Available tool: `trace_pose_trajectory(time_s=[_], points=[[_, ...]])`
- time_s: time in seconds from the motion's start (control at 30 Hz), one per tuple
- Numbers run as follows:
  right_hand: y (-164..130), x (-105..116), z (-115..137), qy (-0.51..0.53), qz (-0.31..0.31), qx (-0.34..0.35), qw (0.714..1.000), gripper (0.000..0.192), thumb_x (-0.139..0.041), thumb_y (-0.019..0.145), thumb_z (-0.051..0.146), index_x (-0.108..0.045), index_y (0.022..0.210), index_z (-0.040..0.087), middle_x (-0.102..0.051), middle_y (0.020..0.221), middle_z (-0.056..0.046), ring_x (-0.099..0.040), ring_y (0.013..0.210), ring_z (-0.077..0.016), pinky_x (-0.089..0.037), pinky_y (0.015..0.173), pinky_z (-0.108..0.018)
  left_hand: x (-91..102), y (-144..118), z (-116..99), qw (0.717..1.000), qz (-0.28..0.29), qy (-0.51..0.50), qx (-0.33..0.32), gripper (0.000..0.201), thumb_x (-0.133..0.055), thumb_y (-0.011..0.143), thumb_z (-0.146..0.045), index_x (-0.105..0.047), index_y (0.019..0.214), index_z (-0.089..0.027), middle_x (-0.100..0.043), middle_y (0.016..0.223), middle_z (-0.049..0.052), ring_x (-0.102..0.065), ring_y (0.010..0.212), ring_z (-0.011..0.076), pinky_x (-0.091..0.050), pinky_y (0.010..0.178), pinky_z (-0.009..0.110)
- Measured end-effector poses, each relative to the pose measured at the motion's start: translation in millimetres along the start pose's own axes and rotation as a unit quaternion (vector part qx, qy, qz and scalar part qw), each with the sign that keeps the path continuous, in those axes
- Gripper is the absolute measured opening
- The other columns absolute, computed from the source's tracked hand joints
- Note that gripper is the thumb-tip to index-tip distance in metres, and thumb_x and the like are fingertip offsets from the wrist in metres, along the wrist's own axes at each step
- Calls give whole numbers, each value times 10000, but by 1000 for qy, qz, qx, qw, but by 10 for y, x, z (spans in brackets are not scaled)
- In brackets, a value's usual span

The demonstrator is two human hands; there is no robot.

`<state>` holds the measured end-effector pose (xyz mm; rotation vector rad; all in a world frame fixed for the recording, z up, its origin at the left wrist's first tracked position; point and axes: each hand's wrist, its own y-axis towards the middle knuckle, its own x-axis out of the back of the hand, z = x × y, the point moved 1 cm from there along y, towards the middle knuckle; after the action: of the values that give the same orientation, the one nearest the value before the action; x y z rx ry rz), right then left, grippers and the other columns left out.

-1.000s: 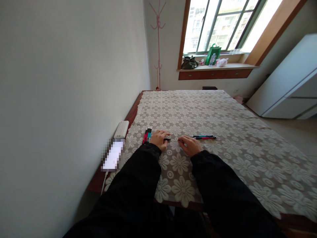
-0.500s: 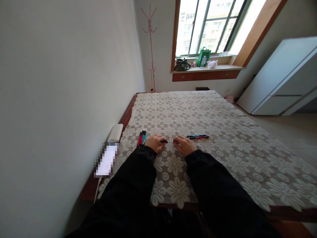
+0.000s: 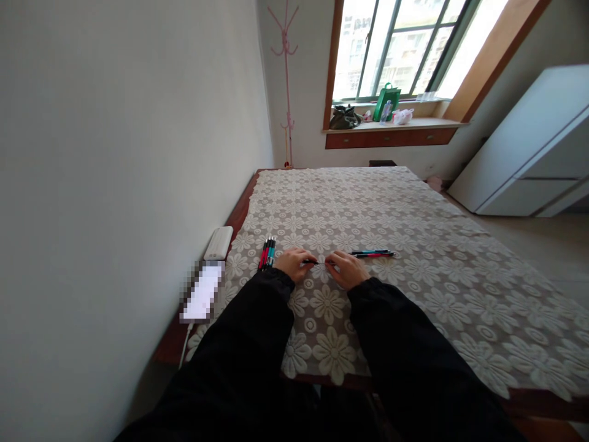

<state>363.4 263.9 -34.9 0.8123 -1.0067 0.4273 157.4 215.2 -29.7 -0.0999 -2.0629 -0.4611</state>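
dark slim piece (image 3: 313, 262): in left hand's (image 3: 292, 265) fingers, exposed end toward right hand (image 3: 346, 269) | black-red and black-teal pens (image 3: 272, 250): row, side by side, lengthwise, just left of left hand | teal-and-red pen pair (image 3: 372, 253): flat, crosswise, beyond right hand, to its right

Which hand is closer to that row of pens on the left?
Left. The left hand is just to the right of the row of pens; the right hand is farther right, past the left hand, near the other pens.
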Motion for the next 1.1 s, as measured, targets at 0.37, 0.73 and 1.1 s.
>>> trace_pose_trajectory(time_s=[0.37, 0.73, 1.1], points=[[-8, -46, 12, 43, 3, 40, 998, 151, -506, 949, 254, -641, 902, 205, -622, 833, -48, -612, 775, -177, -456, 726, -278, -27, -10, -41, 999, 13, -8, -36, 215, -618, 888, -288, -720, 1074, -259, -744, 960, -3, -639, 933, 177, -489, 892, 298], [-11, -18, 86, 154, -28, 59, 986, 344, -447, 808, 44, -534, 1102, 199, -590, 994, -74, -595, 874, -199, -490, 792, -317, -1, -19, -81, 998, -16, -50, -26, 220, -629, 882, -263, -673, 1095, -228, -738, 1028, 11, -649, 933, 173, -502, 888, 305], [27, -9, 77, 255, -169, -22, 952, 268, -540, 869, 203, -554, 1136, 203, -618, 1064, -88, -621, 969, -218, -523, 877, -384, -12, -6, -77, 997, -37, -45, -51, 231, -563, 928, -233, -679, 1129, -236, -728, 1092, 25, -640, 1002, 183, -496, 932, 327]])
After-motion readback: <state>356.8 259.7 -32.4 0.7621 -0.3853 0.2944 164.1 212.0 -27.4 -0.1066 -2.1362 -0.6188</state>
